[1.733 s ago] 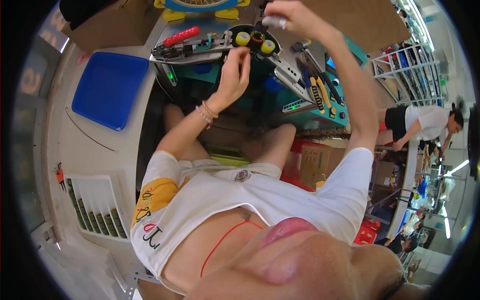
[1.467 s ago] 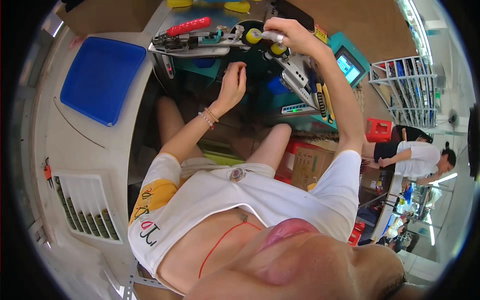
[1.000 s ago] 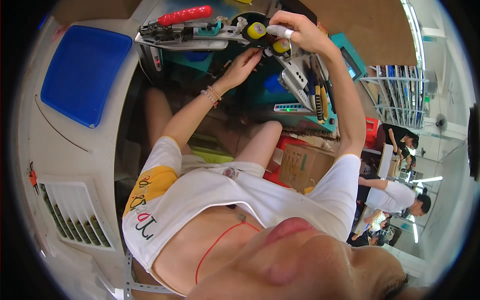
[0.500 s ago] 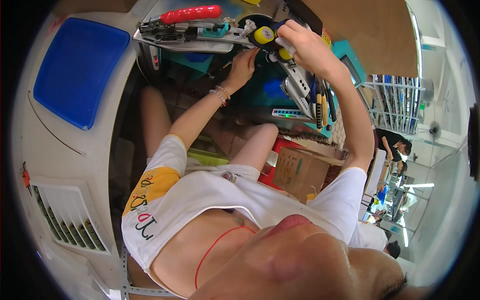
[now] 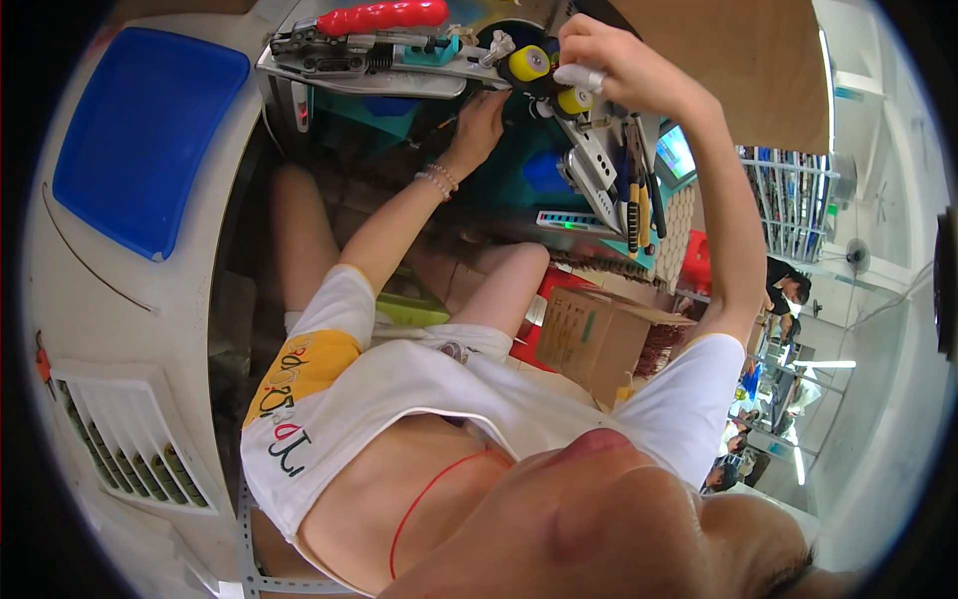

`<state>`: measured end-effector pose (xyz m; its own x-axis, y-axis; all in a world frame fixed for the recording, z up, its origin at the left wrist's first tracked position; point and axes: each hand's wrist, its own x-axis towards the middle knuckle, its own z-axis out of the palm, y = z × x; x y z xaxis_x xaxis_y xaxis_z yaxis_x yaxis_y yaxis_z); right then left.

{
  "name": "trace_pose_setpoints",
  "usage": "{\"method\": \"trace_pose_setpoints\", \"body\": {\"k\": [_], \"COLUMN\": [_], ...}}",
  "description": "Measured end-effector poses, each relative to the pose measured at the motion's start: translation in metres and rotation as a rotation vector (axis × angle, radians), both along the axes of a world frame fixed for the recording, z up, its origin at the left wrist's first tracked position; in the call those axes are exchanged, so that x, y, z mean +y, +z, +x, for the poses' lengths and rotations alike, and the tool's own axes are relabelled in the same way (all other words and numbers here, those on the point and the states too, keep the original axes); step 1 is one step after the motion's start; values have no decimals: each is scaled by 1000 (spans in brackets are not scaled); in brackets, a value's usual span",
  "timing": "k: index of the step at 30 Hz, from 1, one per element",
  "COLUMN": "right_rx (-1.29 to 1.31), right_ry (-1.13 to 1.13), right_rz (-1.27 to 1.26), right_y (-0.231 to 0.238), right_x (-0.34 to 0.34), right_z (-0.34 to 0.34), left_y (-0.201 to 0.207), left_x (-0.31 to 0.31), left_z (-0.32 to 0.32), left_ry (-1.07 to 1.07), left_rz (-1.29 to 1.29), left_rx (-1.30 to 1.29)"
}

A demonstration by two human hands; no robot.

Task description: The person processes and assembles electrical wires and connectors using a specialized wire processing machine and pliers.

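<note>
A bench machine with a metal arm stands in front of me, bearing a red-handled toggle clamp. My left hand, with beaded bracelets at the wrist, has its fingertips together at the arm's near edge. Past them sit two yellow rollers, one farther left and one nearer right. My right hand is raised just right of the rollers, fingers curled and a white covering on one finger. Anything small in either hand's fingers is too hidden to make out.
Pliers hang at the machine's right, near a lit screen. On the left bench lie a blue tray and a white slotted tray with green cylinders. A cardboard box stands at right; a co-worker sits beyond.
My right hand has lifted slightly away from the rollers to the right, uncovering the nearer roller. My left hand stays at the metal arm. The view has shifted a little, showing more of the screen.
</note>
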<state>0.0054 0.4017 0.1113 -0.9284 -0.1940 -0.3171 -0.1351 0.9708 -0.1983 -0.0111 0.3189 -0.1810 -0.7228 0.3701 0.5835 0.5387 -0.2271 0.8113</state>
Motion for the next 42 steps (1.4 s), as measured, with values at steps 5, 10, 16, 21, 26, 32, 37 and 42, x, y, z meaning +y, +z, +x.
{"method": "trace_pose_setpoints", "body": {"k": [5, 10, 16, 21, 26, 32, 37, 42], "right_rx": [-136, -44, -6, 26, 410, 792, 815, 843], "right_ry": [-333, -119, 81, -69, -102, -284, -460, -397], "right_rz": [-195, 155, 365, 290, 387, 467, 413, 416], "right_y": [1, -6, -11, 5, -27, -76, -100, -104], "right_x": [14, -12, -33, -36, -15, -46, -60, -55], "right_z": [8, 6, -1, -23, 36, 51, 47, 54], "left_y": [15, 13, 13, 9, 0, -21, -33, -17], "left_x": [-30, -33, -12, 0, 8, 21, 10, -54], "left_z": [10, 12, 11, 15, 2, -4, -7, 19], "left_ry": [29, 56, -31, -11, -69, -119, -54, -60], "left_rz": [39, 37, 130, 140, 124, -19, -131, -21], "left_rx": [-3, 11, -28, -62, 16, -11, 29, 26]}}
